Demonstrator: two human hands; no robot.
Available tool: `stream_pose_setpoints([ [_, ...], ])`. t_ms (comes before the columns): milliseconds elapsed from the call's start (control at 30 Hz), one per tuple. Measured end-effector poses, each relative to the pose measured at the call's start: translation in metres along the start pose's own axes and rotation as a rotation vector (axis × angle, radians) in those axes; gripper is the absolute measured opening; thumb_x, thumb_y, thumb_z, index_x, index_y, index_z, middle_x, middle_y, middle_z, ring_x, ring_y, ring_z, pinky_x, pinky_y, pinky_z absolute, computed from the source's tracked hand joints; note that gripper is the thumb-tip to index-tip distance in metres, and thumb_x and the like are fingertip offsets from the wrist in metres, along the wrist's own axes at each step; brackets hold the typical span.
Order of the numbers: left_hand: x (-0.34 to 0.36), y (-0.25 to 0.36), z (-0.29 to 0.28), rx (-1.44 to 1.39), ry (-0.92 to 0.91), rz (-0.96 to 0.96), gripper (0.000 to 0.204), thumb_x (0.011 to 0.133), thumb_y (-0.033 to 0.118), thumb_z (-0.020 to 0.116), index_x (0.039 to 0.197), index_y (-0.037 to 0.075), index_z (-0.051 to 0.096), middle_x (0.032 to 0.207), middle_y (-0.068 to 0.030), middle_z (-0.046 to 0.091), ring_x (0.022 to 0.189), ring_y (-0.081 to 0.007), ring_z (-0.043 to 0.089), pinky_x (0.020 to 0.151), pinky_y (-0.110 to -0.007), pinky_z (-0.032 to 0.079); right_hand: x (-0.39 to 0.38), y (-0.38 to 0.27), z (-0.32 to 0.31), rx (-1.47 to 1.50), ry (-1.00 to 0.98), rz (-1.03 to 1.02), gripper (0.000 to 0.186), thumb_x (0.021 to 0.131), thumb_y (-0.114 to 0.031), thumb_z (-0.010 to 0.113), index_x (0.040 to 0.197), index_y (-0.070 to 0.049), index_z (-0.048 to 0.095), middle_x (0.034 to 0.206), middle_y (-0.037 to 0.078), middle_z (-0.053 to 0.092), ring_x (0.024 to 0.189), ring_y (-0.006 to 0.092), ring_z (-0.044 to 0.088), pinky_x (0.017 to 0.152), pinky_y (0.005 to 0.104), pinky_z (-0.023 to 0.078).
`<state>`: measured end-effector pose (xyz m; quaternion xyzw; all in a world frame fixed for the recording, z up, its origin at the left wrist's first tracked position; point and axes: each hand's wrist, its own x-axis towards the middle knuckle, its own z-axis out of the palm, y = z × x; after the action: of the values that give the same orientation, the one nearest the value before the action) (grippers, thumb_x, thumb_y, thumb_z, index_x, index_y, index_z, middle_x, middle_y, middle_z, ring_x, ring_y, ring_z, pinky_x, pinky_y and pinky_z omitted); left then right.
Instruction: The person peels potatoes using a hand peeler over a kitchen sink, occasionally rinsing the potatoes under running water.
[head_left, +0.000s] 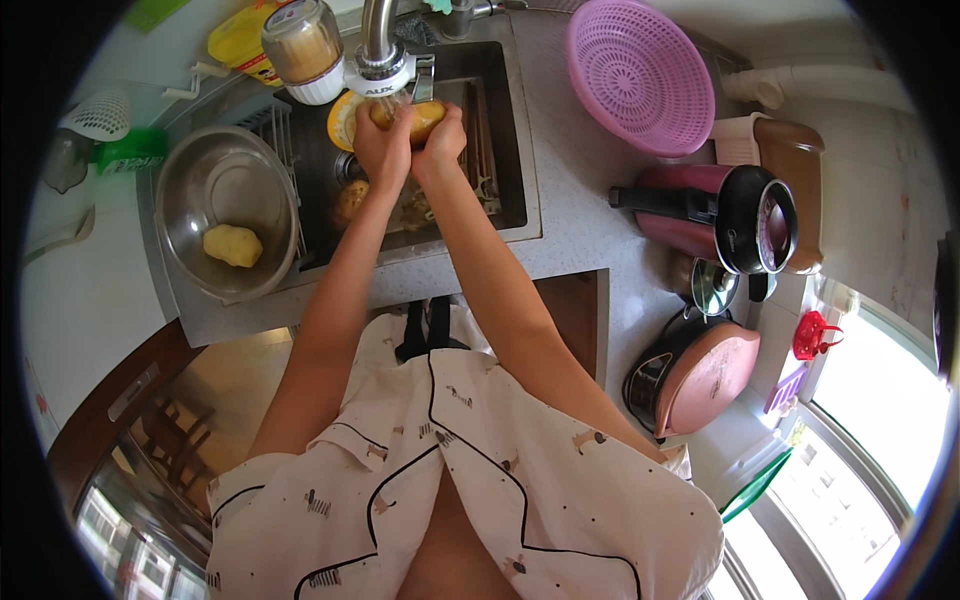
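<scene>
Clock positions: taken from the hands, twelve toward the upper edge.

Hands, two, over the sink (512, 150): left hand (386, 150) and right hand (440, 148), side by side, partly closed, fingers curled about one yellow potato (428, 120), which sits between them just below the tap. Grip of the hidden fingertips: cannot be told.

Tap (379, 40), metal, white fitting at its mouth: between eleven and twelve. Canister (303, 55), clear, white base: ten.

Second potato (350, 201), in the sink, partly hidden by the left forearm: seven. Scraps (415, 208), in the sink, between the forearms: six.

Bowl (180, 205), metal, round: eight. Third potato (233, 245), pale yellow, lying within it.

Desk (560, 200), grey, around the sink. Upon it: colander (640, 75), pink-purple, tilted, between two and three; jug-shaped appliance (690, 195), red and black, between three and four; cooker (708, 380), pink lid, between four and five.
</scene>
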<state>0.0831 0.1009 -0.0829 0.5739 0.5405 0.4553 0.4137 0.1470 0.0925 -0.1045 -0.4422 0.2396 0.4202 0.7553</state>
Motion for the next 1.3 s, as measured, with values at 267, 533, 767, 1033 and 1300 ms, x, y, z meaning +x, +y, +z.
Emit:
stream_pose_setpoints([
  [267,0.033,-0.004,0.004,-0.288,-0.27,-0.193,0.034,0.086,0.024,0.076,0.107,-0.001,0.068,0.099,-0.0079,0.07,0.088,-0.0165,0.064,0.081,-0.032,0.049,-0.016,-0.015,-0.024,-0.338,-0.144,0.171,0.05,0.1,-0.038,0.032,0.122,0.0,0.057,0.116,0.018,0.062,0.099,0.0311,0.068,0.063,0.0415,0.063],
  [533,0.043,-0.008,-0.014,-0.912,-0.783,-0.7,0.045,0.09,0.024,0.066,0.127,0.003,0.051,0.109,-0.0149,0.067,0.106,-0.0292,0.065,0.096,-0.044,0.052,-0.015,-0.041,-0.023,-0.484,-0.292,0.496,0.049,0.098,-0.043,0.027,0.12,-0.015,0.06,0.097,0.011,0.069,0.069,0.0246,0.067,0.047,0.0285,0.054],
  [767,0.042,-0.015,-0.003,-0.888,-0.496,-0.82,0.043,0.102,0.037,0.044,0.121,0.0,0.055,0.119,-0.0187,0.064,0.112,-0.0313,0.062,0.102,-0.045,0.048,-0.031,-0.026,-0.017,-0.615,-0.137,0.214,0.048,0.097,-0.036,0.027,0.111,-0.004,0.059,0.081,0.015,0.064,0.06,0.0238,0.061,0.036,0.0306,0.037],
  [1033,0.003,0.012,0.002,-0.949,0.013,-0.813,0.044,0.096,0.041,0.059,0.122,0.006,0.058,0.118,-0.0073,0.063,0.108,-0.0217,0.061,0.096,-0.039,0.049,-0.036,-0.016,-0.014,-1.197,-0.157,-0.844,0.045,0.104,-0.032,0.034,0.103,0.005,0.059,0.082,0.03,0.066,0.077,0.0484,0.064,0.069,0.0543,0.05],
  [1300,0.034,-0.038,-0.009,-1.129,-0.243,-0.747,0.046,0.092,0.037,0.066,0.127,0.01,0.055,0.124,-0.0063,0.061,0.115,-0.024,0.059,0.102,-0.041,0.047,-0.017,-0.023,-0.015,-1.358,-0.481,-1.003,0.032,0.099,-0.024,0.049,0.088,0.003,0.064,0.085,0.028,0.066,0.081,0.0467,0.064,0.072,0.0531,0.05],
])
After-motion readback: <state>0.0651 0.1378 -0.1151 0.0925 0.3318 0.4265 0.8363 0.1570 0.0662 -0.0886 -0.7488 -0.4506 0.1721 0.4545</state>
